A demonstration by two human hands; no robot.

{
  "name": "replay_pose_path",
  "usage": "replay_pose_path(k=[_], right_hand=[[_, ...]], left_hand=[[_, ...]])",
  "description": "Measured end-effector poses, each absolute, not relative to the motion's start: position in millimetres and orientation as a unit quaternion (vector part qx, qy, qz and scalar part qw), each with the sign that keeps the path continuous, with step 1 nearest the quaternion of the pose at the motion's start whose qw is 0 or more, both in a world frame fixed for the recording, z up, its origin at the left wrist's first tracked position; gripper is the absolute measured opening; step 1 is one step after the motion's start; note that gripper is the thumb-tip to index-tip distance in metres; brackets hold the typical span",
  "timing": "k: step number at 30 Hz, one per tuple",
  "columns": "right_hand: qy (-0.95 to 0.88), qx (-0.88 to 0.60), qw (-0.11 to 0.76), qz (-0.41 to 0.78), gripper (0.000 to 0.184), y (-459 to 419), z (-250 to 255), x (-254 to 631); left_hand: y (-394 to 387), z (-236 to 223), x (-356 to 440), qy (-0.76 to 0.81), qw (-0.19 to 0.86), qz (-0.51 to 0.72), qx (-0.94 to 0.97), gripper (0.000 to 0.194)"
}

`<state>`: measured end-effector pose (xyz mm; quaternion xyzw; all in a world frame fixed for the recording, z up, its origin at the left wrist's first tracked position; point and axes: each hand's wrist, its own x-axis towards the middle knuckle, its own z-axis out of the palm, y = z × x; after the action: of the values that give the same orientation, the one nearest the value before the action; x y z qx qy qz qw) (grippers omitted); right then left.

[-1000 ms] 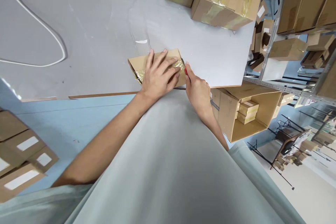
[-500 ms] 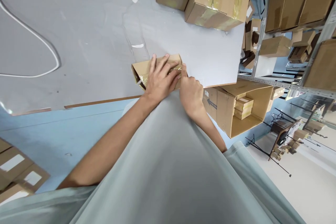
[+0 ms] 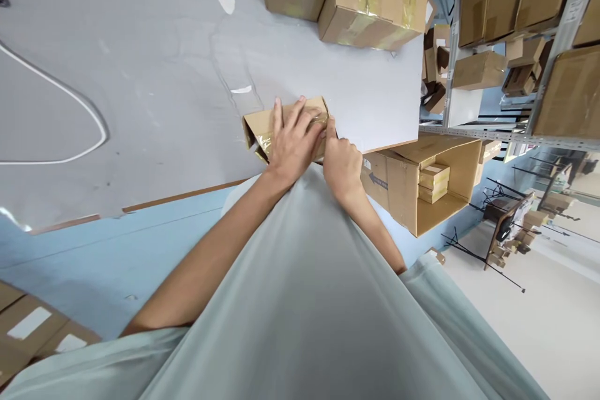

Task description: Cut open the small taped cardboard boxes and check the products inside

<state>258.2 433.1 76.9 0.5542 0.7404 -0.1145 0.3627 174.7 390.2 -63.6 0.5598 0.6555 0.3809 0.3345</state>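
A small cardboard box (image 3: 260, 122), banded with shiny clear-yellow tape, lies near the front edge of the grey table (image 3: 178, 87). Its left end gapes a little. My left hand (image 3: 291, 144) lies over its top with the fingers stretched out, pressing it down. At the box's right end is my right hand (image 3: 344, 162), its fingers closed and the index finger extended along the box edge. The box cutter in that fist, red with a dark tip in the earliest view, is now hidden by the hand.
Two larger taped cartons (image 3: 375, 28) stand at the back of the table. A white cable (image 3: 87, 106) curves across the left. Beside the table's right end, an open carton (image 3: 403, 200) holds small boxes. Shelving (image 3: 497, 131) with cartons is at right; labelled cartons (image 3: 42, 325) sit lower left.
My right hand has moved up against the box's right end, and the red tool has gone out of sight. My left hand stays on the box. The view has shifted and turned slightly.
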Motion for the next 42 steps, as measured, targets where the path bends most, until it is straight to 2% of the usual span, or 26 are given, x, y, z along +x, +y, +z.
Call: replay_pose_path(k=[7, 12, 16, 19, 21, 24, 28, 30, 32, 34, 38, 42], right_hand=[[0.721, 0.568, 0.376, -0.126, 0.088, 421, 81, 269], [0.705, 0.579, 0.387, -0.134, 0.077, 410, 73, 286], [0.700, 0.572, 0.398, -0.156, 0.081, 405, 76, 300], [0.713, 0.573, 0.367, -0.170, 0.077, 406, 87, 314], [0.730, 0.590, 0.304, -0.165, 0.073, 412, 85, 328], [0.731, 0.633, 0.208, -0.150, 0.070, 440, 49, 353], [0.706, 0.666, 0.169, -0.170, 0.069, 497, -51, 381], [0.701, 0.668, 0.164, -0.188, 0.073, 520, -98, 391], [0.690, 0.671, 0.181, -0.203, 0.077, 534, -132, 400], [0.688, 0.670, 0.187, -0.209, 0.078, 541, -150, 407], [0.726, 0.632, 0.124, -0.239, 0.069, 539, -164, 408], [0.675, 0.556, 0.053, -0.482, 0.059, 521, -179, 374]], left_hand=[[390, -63, 175, 0.663, 0.331, 0.362, 0.566, 0.030], [388, -68, 177, 0.665, 0.324, 0.365, 0.566, 0.034], [389, -74, 175, 0.659, 0.332, 0.382, 0.557, 0.035], [388, -73, 169, 0.652, 0.346, 0.392, 0.549, 0.041], [383, -68, 161, 0.663, 0.343, 0.388, 0.541, 0.046], [365, -58, 148, 0.725, 0.310, 0.390, 0.476, 0.052], [331, -59, 137, 0.805, 0.269, 0.403, 0.342, 0.086], [316, -67, 136, 0.823, 0.273, 0.413, 0.279, 0.096], [306, -78, 134, 0.831, 0.284, 0.429, 0.212, 0.094], [297, -87, 131, 0.834, 0.285, 0.445, 0.156, 0.082], [280, -102, 114, 0.844, 0.268, 0.455, 0.093, 0.053], [256, -114, 94, 0.861, 0.236, 0.449, 0.041, 0.047]])
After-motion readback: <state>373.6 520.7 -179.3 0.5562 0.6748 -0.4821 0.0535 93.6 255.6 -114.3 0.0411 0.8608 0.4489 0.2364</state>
